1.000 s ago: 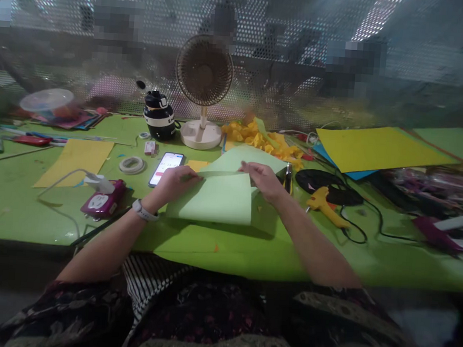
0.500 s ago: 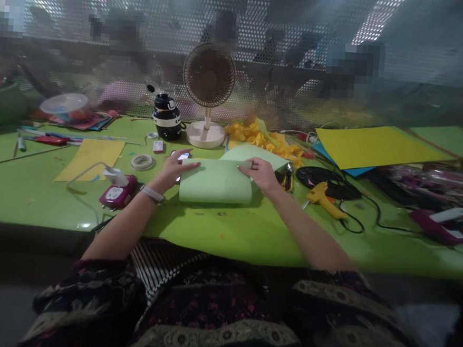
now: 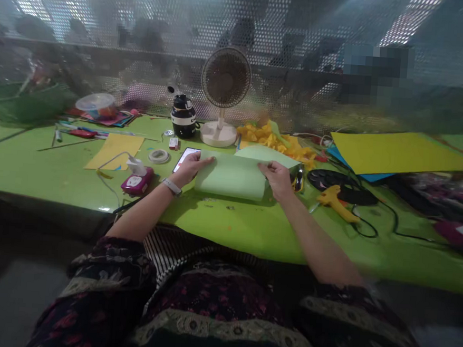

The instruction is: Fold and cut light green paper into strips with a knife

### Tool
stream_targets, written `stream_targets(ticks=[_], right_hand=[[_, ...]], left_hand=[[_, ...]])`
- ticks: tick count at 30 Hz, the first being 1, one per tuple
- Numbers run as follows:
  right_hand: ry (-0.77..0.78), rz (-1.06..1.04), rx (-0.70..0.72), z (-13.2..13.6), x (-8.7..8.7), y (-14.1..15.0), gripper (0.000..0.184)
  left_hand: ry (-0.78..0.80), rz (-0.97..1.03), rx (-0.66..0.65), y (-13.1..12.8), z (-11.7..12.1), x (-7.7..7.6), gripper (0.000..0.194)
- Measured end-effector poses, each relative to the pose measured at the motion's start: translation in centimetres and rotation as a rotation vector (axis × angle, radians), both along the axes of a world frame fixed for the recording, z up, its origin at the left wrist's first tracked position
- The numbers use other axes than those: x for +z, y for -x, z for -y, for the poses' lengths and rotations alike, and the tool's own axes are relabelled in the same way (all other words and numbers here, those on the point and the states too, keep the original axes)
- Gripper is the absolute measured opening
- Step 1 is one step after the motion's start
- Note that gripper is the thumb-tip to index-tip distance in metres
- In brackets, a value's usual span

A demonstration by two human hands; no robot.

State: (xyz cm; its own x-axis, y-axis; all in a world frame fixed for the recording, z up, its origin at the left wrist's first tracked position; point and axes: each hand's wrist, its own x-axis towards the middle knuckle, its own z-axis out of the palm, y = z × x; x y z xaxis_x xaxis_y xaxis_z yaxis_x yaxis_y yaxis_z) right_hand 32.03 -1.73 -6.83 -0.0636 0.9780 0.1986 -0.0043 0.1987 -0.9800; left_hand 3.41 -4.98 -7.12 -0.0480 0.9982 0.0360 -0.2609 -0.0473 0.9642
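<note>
A pale green sheet of paper is bent over on itself in front of me, its curved fold toward the table's near edge. My left hand pinches its upper left part, thumb on top. At the upper right part, my right hand grips the same sheet between thumb and fingers. Another flap of pale green paper shows behind it; I cannot tell whether it belongs to the same sheet. A phone with a lit screen lies partly behind my left hand.
Left on the green table are a purple power socket, a tape roll and yellow paper. Behind stand a fan and a black jug. Yellow paper flowers, a glue gun and card sheets lie right.
The camera view has turned slightly left, so everything sits further right. My left hand has slid slightly inward on the sheet, and more of the phone shows. Both hands still hold the paper.
</note>
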Motion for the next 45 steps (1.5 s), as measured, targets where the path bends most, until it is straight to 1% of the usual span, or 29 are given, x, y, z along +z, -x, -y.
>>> stream_targets(ticks=[4,9,19,26,31,35,41,45], right_hand=[[-0.031,0.03,-0.011,-0.2,-0.4,-0.3,0.064],[-0.083,0.09,-0.032,0.0,-0.5,-0.2,0.061],[-0.094,0.088,-0.037,0.6,-0.3,-0.2,0.052],[-0.081,0.066,-0.037,0.7,-0.1,0.1,0.06],[-0.092,0.065,-0.028,0.6,-0.2,0.1,0.064],[-0.087,0.071,-0.005,0.8,0.0,0.1,0.063],[-0.097,0.081,-0.011,1.2,0.4,0.2,0.062],[-0.101,0.082,-0.01,1.4,0.6,0.2,0.062]], left_hand=[[-0.015,-0.008,-0.019,0.0,0.2,0.2,0.06],[-0.016,-0.01,0.019,-0.1,0.4,0.4,0.059],[-0.026,-0.011,0.039,-0.2,0.5,0.2,0.06],[-0.015,-0.028,0.045,0.0,0.5,0.3,0.058],[0.001,-0.038,0.087,0.0,0.5,0.6,0.061],[-0.003,-0.039,0.094,-0.1,0.6,0.7,0.06],[0.002,-0.035,0.119,-0.1,0.4,0.4,0.061],[0.01,-0.053,0.116,0.0,0.4,0.4,0.057]])
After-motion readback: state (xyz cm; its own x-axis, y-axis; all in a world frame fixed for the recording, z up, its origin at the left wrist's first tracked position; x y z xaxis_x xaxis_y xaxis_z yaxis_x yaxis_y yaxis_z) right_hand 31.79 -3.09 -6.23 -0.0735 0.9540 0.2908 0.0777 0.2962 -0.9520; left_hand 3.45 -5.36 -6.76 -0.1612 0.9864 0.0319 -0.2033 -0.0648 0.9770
